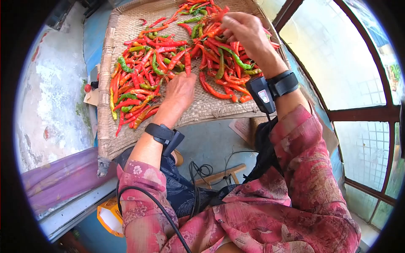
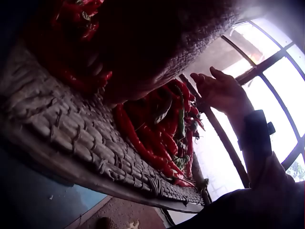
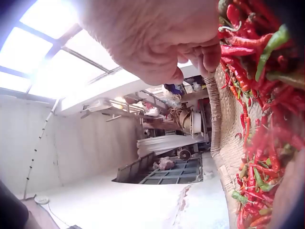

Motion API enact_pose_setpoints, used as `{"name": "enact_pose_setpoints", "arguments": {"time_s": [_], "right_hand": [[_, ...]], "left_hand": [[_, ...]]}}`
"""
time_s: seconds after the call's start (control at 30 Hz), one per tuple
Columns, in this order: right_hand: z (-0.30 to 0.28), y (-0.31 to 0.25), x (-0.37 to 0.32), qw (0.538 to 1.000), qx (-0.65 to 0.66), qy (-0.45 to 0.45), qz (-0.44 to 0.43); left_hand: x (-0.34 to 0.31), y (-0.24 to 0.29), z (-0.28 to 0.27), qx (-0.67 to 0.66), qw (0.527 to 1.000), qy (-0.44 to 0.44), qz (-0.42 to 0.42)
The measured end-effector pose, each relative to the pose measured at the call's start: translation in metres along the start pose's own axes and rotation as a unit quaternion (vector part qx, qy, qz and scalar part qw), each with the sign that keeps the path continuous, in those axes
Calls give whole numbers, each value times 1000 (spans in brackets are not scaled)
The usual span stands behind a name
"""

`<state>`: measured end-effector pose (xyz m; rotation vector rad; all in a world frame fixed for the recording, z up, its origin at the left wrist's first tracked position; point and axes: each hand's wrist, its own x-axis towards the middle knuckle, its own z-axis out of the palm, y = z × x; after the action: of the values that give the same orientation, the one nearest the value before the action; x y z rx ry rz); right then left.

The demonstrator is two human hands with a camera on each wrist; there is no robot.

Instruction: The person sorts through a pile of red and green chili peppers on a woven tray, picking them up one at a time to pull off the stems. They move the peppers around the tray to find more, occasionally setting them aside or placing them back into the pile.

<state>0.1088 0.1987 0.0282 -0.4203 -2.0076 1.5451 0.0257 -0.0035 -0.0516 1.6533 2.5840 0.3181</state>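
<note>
My left hand [image 1: 181, 90] is at the near side of the left heap of chili peppers [image 1: 141, 74], fingers curled down. It pinches a red chili pepper [image 1: 187, 63] that points away from the fingertips. Above the right heap of chili peppers [image 1: 223, 59] is my right hand [image 1: 249, 36], raised, its fingers loosely bent. A blurred red shape [image 1: 221, 16] shows just beyond those fingers. The right wrist view shows no pepper between the right hand's fingers [image 3: 209, 57]. Both heaps, mostly red with some green, lie on a woven tray [image 1: 211, 110].
Window panes [image 1: 337, 50] in dark frames stand close on the right. A whitish wall [image 1: 55, 84] and a purple cloth [image 1: 63, 179] are on the left. Black cables [image 1: 198, 170] and a wooden stool [image 1: 221, 176] show below the tray. An orange box [image 1: 109, 217] sits at lower left.
</note>
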Motion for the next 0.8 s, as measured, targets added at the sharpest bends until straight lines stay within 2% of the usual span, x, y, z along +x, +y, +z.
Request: {"name": "enact_pose_setpoints", "arguments": {"time_s": [0.03,0.1,0.13,0.17,0.2,0.23,0.3,0.33,0.37,0.43,0.47,0.5,0.57,0.63,0.7,0.73,0.77,0.8], "right_hand": [[5,4,0,999,-37,-18,3],[15,11,-2,981,-157,-31,-109],[18,4,-8,980,-172,-65,-73],[23,15,-9,973,-196,-76,-89],[24,10,-13,965,-218,-131,-59],[26,5,-18,953,-237,-186,-28],[37,16,-21,941,-250,-226,4],[41,21,-21,923,-272,-265,-57],[43,26,-22,924,-271,-265,-56],[52,14,-28,944,-168,-251,133],[55,18,-32,956,-83,-232,162],[59,20,-33,955,-82,-236,161],[66,26,-36,942,60,-237,230],[71,40,-35,941,94,-223,236],[70,50,-26,989,-21,-141,34],[67,33,-21,992,-25,-115,41],[53,16,-18,989,-62,-116,61],[45,9,-14,994,-16,-92,63]], "left_hand": [[1,-3,1,-7,1000,-2,-13],[4,-8,1,-14,1000,-2,-9],[6,-12,0,-64,998,5,-22],[7,-14,-1,-114,993,13,-36],[8,-13,-5,-130,989,61,-44],[7,-12,-11,-129,989,59,-44],[5,-8,-24,-228,966,96,-74],[3,-3,-30,-256,958,113,-63],[0,3,-35,-255,958,112,-64],[-6,13,-42,-273,951,145,-8],[-9,15,-43,-224,963,149,31],[-11,16,-43,-224,963,150,27],[-14,17,-40,-140,961,196,138],[-16,19,-41,-149,960,184,148],[-17,23,-42,-168,946,221,166],[-18,24,-46,-195,948,216,129],[-18,22,-48,-195,948,216,128],[-17,20,-50,-235,950,197,64]]}}
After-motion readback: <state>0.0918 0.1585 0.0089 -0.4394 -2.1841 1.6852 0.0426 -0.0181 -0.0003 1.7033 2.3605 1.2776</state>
